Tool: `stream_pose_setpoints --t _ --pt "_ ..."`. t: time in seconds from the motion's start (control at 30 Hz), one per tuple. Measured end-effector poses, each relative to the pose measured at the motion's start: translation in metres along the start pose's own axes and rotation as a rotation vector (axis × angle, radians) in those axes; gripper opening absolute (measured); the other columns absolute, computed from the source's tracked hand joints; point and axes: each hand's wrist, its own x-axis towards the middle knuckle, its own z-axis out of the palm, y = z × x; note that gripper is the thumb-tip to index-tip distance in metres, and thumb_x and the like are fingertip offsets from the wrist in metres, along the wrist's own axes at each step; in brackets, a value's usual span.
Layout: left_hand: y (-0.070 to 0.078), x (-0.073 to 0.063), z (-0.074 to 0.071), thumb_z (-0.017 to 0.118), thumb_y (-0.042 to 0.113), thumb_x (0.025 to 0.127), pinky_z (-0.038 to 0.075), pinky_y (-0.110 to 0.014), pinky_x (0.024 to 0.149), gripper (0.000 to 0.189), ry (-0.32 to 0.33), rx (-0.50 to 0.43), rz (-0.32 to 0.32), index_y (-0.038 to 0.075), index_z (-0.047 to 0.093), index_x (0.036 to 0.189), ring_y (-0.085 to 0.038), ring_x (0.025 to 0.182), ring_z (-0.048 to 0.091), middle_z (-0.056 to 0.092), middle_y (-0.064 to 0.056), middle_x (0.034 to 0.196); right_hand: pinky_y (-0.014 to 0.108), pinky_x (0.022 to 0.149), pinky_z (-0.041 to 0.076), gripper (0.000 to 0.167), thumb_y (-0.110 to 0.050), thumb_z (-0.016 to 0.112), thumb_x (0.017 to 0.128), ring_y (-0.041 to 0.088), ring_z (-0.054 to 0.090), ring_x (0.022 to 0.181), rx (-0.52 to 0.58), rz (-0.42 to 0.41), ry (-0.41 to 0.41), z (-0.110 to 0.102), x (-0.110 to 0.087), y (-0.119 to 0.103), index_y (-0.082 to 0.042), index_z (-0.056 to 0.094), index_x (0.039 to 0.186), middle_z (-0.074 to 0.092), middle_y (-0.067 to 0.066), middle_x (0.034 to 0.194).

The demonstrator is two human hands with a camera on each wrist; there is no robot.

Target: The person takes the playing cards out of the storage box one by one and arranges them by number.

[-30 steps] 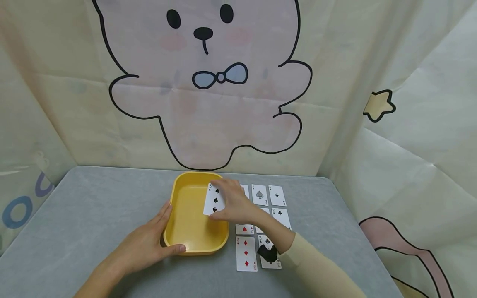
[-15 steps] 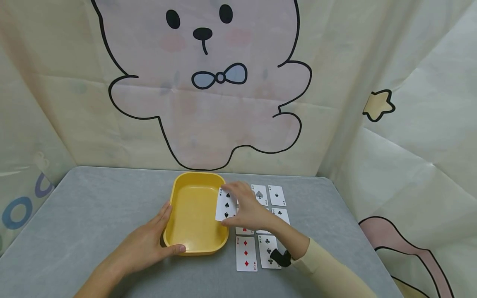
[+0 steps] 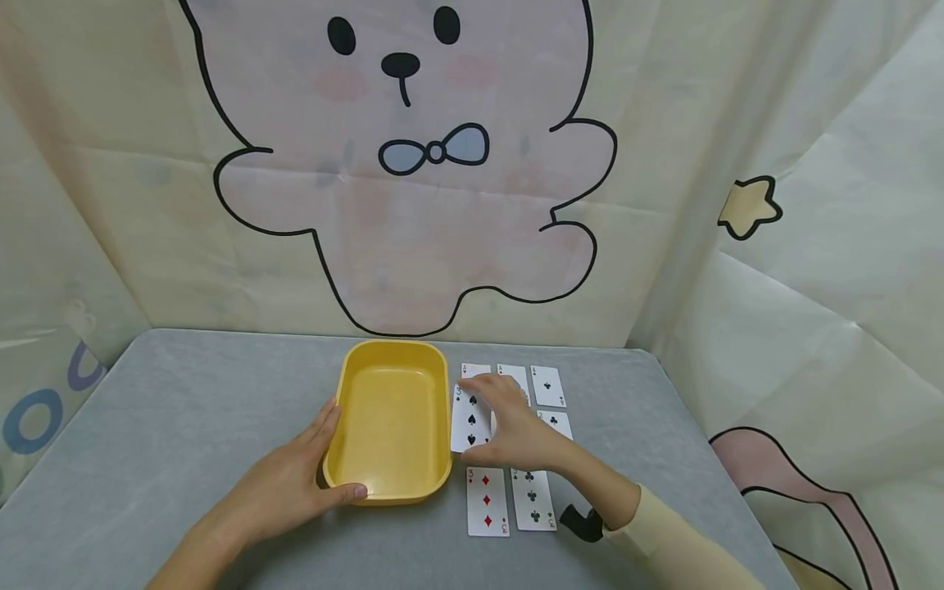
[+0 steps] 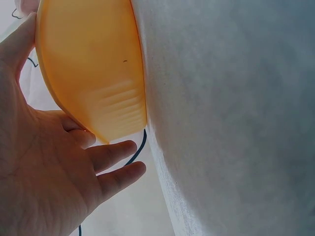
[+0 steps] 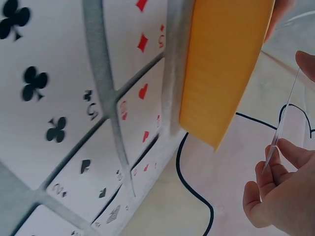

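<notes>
My right hand [image 3: 519, 430] pinches a three of spades [image 3: 465, 422] by its edges between thumb and fingers. In the head view the card overlaps the far-left part of the card layout. From the right wrist view, this playing card [image 5: 284, 118] appears nearly edge-on, raised above the table. A yellow tray [image 3: 387, 447] with nothing in it stands just left of the cards. My left hand [image 3: 291, 483] rests against its near-left corner, thumb at the near rim and fingers along the left side. In the left wrist view two fingers [image 4: 118, 179] extend past the rim.
Face-up cards lie in rows right of the tray, including a three of diamonds [image 3: 487, 502], a three of clubs [image 3: 533, 501] and an ace of clubs [image 3: 548, 385]. My right hand partly covers others. A printed curtain [image 3: 664, 246] hangs behind the grey table [image 3: 221, 393].
My right hand has carried the three of spades rightward and slightly nearer, from over the tray to over the cards beside it. My left hand and the tray have stayed put.
</notes>
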Motion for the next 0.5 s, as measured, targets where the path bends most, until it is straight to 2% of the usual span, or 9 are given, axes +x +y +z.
stream_pose_setpoints --t 0.23,0.5 --pt "0.0 0.001 -0.001 0.065 0.083 0.082 0.044 -0.062 0.108 0.126 -0.003 0.009 0.0 -0.001 0.023 0.165 -0.044 0.146 0.043 0.023 -0.019 0.171 0.055 0.111 0.041 0.091 -0.023 0.093 0.074 0.025 0.037 0.138 -0.001 0.019 -0.023 0.0 -0.017 0.015 -0.014 0.05 0.153 0.049 0.003 0.148" --pt "0.0 0.0 0.0 0.068 0.08 0.083 0.044 -0.062 0.109 0.123 0.006 0.008 0.005 -0.001 0.024 0.165 -0.043 0.146 0.043 0.024 -0.019 0.171 0.06 0.111 0.04 0.092 -0.021 0.093 0.074 0.029 0.037 0.142 0.032 0.025 -0.038 -0.005 -0.04 0.037 -0.013 0.049 0.155 0.047 0.004 0.151"
